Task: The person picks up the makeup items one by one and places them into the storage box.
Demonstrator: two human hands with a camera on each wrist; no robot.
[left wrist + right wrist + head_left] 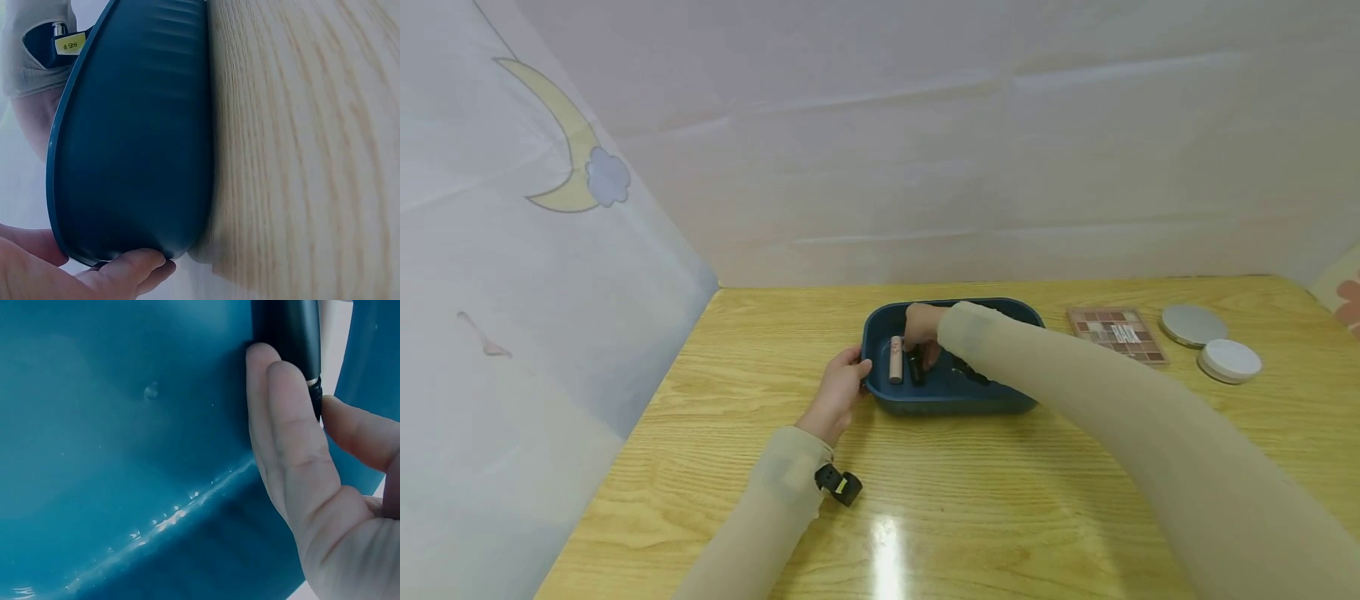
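- Right hand: fingers pinch a black tube inside the blue bin, beside a pink tube.
- Left hand: fingers clamp the bin's rim.
- Wooden desk; pale sheeting behind.

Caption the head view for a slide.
Left hand grips the bin; inside, right hand holds a black tube beside a pink tube.

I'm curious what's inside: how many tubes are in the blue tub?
2 in view: a pink tube near the left end of the blue tub, and a black tube just to its right. The right sleeve hides part of the tub, so others may be covered.
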